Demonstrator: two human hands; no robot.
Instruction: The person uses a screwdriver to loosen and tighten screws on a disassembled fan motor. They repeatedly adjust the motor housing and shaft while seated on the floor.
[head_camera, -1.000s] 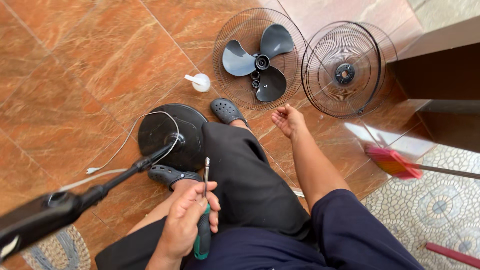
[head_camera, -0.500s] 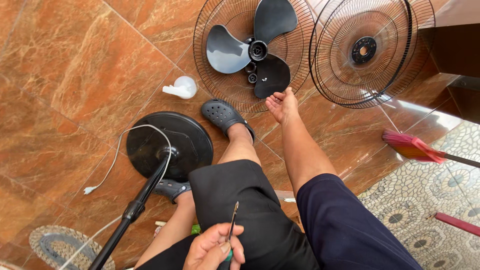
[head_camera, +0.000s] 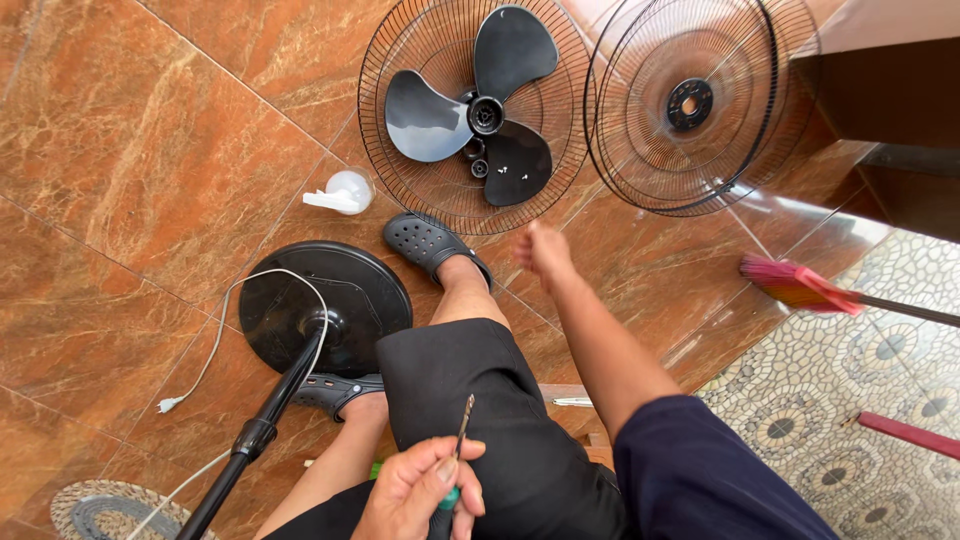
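In the head view, we look down on a seated person's lap and a glossy brown marble tile floor (head_camera: 130, 140). Our left hand (head_camera: 420, 490), at the bottom edge, is curled around a screwdriver with a thin metal shaft and green handle (head_camera: 459, 440), shaft pointing up over the black shorts. Our right hand (head_camera: 545, 250) stretches out ahead, blurred, so we cannot tell whether its fingers are spread or closed; it holds nothing we can see. Just beyond it lies a round black wire fan guard (head_camera: 400, 190) with a three-bladed dark plastic fan blade (head_camera: 480, 110) resting inside. Beside it to the right, a second black wire guard (head_camera: 700, 110) stands tilted. A round black fan base (head_camera: 300, 300) with its pole sits by the feet in dark clogs.
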